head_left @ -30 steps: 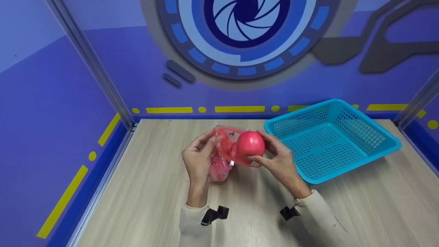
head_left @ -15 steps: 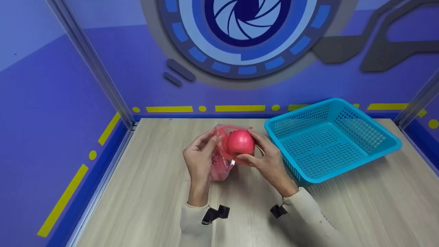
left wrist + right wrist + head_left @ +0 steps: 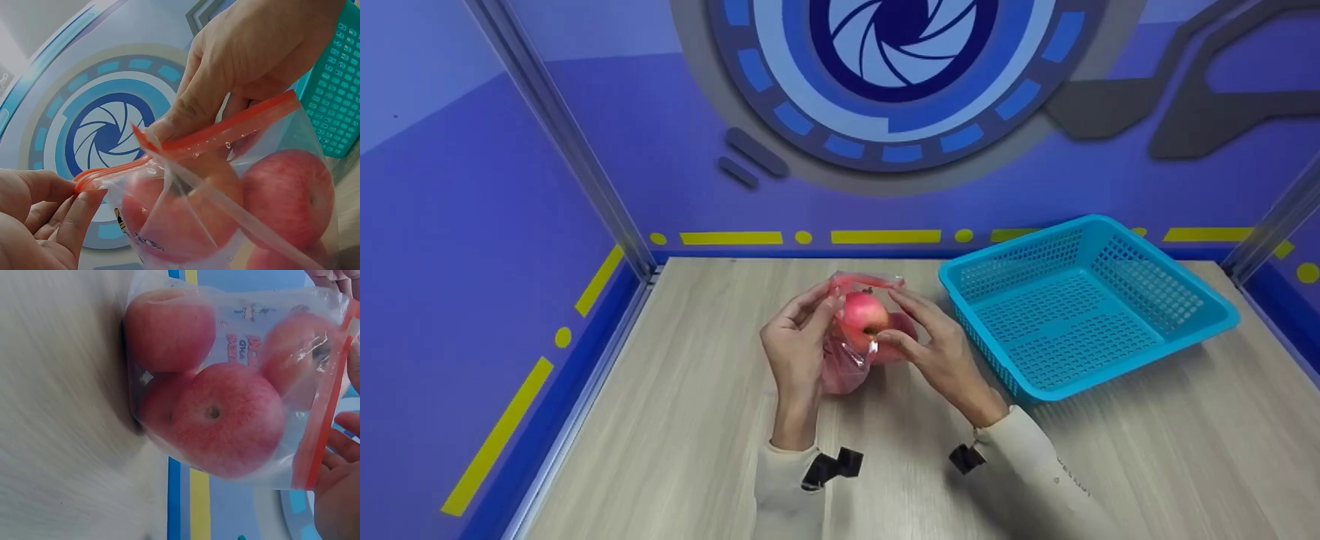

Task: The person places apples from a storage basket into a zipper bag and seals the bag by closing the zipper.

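A clear zip bag (image 3: 844, 371) with a red zip strip (image 3: 320, 422) stands on the table between the hands. Through its film in the right wrist view show several red apples (image 3: 233, 422). My left hand (image 3: 793, 345) pinches one end of the red strip between thumb and fingers, as the left wrist view (image 3: 39, 225) also shows. One more apple (image 3: 864, 315) lies inside the bag mouth, close to my left fingers. My right hand (image 3: 945, 352) is at the mouth, thumb and fingers spread apart beside that apple; its fingertips are partly hidden behind the strip in the left wrist view.
A turquoise perforated basket (image 3: 1177, 330) stands right of the bag, near the back wall. The light wood table (image 3: 697, 420) is bounded by blue printed walls (image 3: 735, 217) at back and sides.
The apple in my right hand has moved left and down into the bag mouth, and the right fingers have parted from around it. My left hand has kept its pinch.
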`<action>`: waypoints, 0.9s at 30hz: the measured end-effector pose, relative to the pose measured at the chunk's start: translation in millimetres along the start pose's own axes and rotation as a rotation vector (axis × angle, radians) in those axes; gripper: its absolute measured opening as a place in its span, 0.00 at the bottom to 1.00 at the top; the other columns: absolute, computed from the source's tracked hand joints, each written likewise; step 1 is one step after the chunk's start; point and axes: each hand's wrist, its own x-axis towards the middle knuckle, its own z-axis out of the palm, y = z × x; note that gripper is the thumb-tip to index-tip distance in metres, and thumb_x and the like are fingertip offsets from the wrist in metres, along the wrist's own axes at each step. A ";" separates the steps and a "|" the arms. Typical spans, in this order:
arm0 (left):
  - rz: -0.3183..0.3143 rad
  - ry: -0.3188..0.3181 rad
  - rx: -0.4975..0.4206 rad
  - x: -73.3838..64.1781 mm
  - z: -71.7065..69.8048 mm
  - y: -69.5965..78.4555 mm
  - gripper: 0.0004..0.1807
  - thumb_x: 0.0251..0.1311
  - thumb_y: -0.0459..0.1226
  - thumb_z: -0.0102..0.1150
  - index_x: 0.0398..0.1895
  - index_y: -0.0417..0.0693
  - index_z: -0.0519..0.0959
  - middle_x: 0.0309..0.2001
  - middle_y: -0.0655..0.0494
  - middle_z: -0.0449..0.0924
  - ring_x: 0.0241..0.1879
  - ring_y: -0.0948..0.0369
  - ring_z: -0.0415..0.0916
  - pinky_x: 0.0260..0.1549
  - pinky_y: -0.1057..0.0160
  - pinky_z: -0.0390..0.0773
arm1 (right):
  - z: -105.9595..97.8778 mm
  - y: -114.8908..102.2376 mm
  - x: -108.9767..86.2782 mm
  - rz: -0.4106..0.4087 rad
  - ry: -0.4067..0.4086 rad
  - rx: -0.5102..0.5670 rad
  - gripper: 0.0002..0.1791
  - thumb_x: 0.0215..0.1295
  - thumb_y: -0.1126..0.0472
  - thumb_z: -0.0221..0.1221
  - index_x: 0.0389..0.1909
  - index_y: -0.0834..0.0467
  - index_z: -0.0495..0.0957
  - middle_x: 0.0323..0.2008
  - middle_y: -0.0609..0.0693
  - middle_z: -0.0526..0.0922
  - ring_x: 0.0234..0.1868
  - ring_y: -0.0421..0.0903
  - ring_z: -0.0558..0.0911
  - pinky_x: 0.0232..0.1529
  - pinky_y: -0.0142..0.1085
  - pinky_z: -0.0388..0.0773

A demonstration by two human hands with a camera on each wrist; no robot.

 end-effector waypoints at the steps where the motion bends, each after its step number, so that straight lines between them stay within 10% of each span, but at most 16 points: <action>1: 0.002 -0.001 0.007 0.1 0.0 -0.1 0.11 0.65 0.26 0.71 0.50 0.33 0.88 0.45 0.41 0.89 0.44 0.52 0.88 0.46 0.59 0.88 | -1.6 0.4 -0.6 0.001 0.002 0.005 0.36 0.65 0.58 0.74 0.73 0.60 0.75 0.73 0.55 0.76 0.74 0.55 0.73 0.68 0.52 0.75; 13: 0.018 -0.006 0.041 0.1 -4.4 -1.1 0.12 0.66 0.29 0.72 0.51 0.36 0.89 0.45 0.43 0.90 0.43 0.52 0.88 0.43 0.62 0.88 | -21.3 9.4 9.0 -0.107 0.068 -0.019 0.30 0.64 0.71 0.73 0.68 0.63 0.80 0.68 0.58 0.80 0.69 0.56 0.78 0.63 0.48 0.79; 27: 0.030 -0.045 0.060 -1.6 -7.2 -3.0 0.13 0.66 0.29 0.72 0.52 0.36 0.89 0.48 0.44 0.89 0.47 0.51 0.88 0.49 0.58 0.87 | -31.8 14.9 38.9 -0.063 -0.020 -0.163 0.18 0.68 0.63 0.72 0.58 0.59 0.88 0.58 0.53 0.87 0.61 0.52 0.85 0.60 0.49 0.83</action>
